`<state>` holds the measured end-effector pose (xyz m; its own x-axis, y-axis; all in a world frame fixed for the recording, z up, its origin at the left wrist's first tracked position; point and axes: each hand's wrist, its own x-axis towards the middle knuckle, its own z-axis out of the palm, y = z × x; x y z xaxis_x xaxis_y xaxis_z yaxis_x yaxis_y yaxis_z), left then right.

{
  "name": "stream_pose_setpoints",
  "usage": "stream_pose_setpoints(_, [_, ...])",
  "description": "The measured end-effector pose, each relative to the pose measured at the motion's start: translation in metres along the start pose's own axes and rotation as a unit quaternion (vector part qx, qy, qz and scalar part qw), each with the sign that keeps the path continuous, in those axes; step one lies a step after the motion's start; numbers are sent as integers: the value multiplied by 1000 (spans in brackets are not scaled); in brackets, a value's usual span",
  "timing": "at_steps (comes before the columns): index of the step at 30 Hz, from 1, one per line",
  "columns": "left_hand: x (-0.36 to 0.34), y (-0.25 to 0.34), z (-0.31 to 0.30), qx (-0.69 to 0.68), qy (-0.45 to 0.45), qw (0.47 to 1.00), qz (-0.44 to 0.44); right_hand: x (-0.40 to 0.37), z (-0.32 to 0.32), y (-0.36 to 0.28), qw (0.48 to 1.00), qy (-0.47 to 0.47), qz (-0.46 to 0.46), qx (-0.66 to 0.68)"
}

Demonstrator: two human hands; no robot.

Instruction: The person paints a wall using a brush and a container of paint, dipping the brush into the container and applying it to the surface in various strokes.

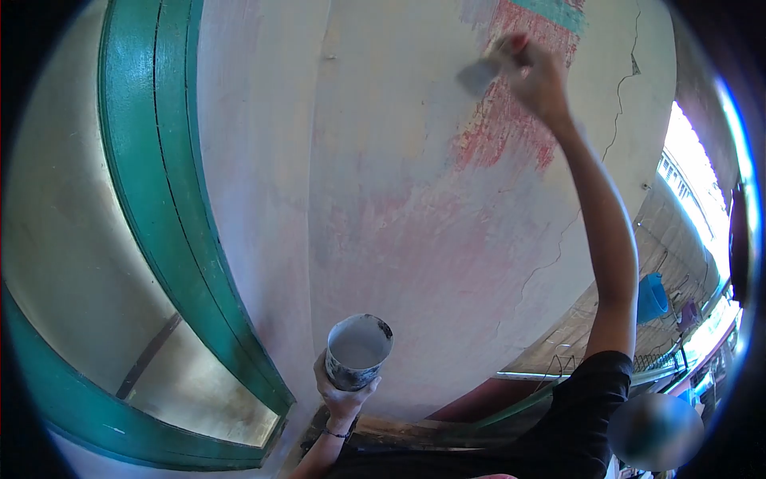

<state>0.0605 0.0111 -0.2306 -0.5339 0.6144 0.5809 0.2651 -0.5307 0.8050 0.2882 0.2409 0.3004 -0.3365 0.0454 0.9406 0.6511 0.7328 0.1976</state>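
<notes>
In my left hand is a paint-smeared cup, held upright from below with my fingers wrapped round its lower part. Pale whitish paint shows inside it. My raised right hand is closed on a paintbrush, smeared by motion, with a bit of red near its handle. The brush is at the upper part of the wall, over the edge of a red patch; whether the bristles touch is too blurred to tell. Thin whitish paint covers fainter pink lower down.
A green frame with pale panes curves along the left. Cracks run down the wall at right. A teal strip tops the red patch. At far right hangs a blue bucket, near a blurred round shape.
</notes>
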Motion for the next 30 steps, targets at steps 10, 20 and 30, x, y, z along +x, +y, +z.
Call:
stream_pose_setpoints(10, [-4, -3, -1, -24, -9, 999, -30, 44, -7, 40, 946, 56, -261, -181])
stream_pose_setpoints(20, [-3, 0, 0, -10, -4, 999, -39, -180, 21, -46, 933, -157, -302, -113])
stream_pose_setpoints(30, [-5, -4, 4, -29, -24, 998, -40, -87, 13, -24, 977, -193, 29, 83])
